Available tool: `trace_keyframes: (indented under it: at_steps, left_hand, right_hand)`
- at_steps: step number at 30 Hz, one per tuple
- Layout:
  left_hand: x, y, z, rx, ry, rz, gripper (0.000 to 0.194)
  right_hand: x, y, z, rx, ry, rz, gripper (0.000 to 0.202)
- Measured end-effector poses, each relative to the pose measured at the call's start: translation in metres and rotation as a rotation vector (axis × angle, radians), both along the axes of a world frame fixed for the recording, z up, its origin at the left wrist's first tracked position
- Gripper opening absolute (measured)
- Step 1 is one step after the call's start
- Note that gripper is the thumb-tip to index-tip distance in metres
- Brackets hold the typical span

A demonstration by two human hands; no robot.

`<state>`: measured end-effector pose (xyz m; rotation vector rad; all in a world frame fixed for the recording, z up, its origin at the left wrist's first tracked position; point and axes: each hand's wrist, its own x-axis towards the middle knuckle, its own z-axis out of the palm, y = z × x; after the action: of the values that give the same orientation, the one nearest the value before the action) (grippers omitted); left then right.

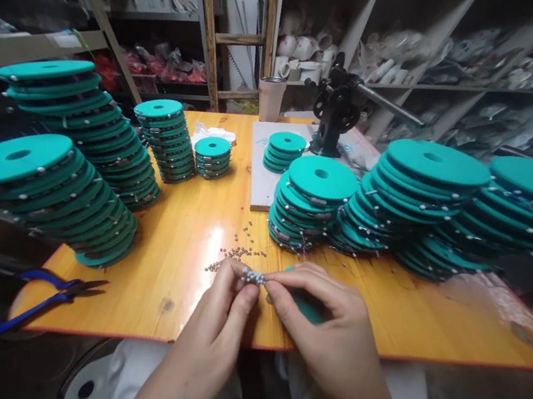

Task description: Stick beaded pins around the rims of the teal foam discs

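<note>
A small cluster of pale blue-white balls [253, 277], looking like ball-headed pins, sits between my hands above the table's front edge. My left hand [215, 326] is closed, pinching the cluster between thumb and forefinger. The thumb and forefinger of my right hand [333, 318] are pinched at the cluster's right end; exactly what they grip is too small to tell. Partly hidden under my right hand lies a teal foam spool [312, 309]. Just beyond my fingers, small brown beads [237, 253] are scattered over the wood.
Stacks of teal foam spools with white pin heads around their rims stand left [15, 156] and right [323, 178] on the wooden table [174, 239]. Blue-handled pliers [62, 292] overhang the left front edge. Behind are a black hand press [334, 109], a cup [270, 99] and shelves.
</note>
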<state>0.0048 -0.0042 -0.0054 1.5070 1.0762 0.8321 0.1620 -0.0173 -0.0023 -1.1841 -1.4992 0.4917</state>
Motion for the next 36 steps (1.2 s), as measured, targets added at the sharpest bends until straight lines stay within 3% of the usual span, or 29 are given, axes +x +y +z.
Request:
trace_keyframes:
  at_steps: [5,9,14,36]
  left_hand:
    - [0.001,-0.0036,-0.0095,0.016,-0.085,0.141,0.023]
    - [0.0021,-0.0031,-0.0062,0.013,-0.121,0.208,0.026]
    - [0.0017,-0.0033,-0.0012,0.04,-0.119,0.193,0.026]
    - [0.0022,-0.0025,-0.0004,0.034,-0.084,0.182,0.028]
  right_hand:
    - [-0.0005,0.0001,-0.0036,0.113,-0.086,-0.014,0.01]
    - [-0.0007,0.0005,-0.0055,0.222,-0.193,-0.038,0.014]
    - [-0.0031,0.0005,-0.0084,0.253,-0.293,-0.067,0.012]
    - [-0.0007,-0.0003,-0.0086,0.271,-0.277,-0.059,0.012]
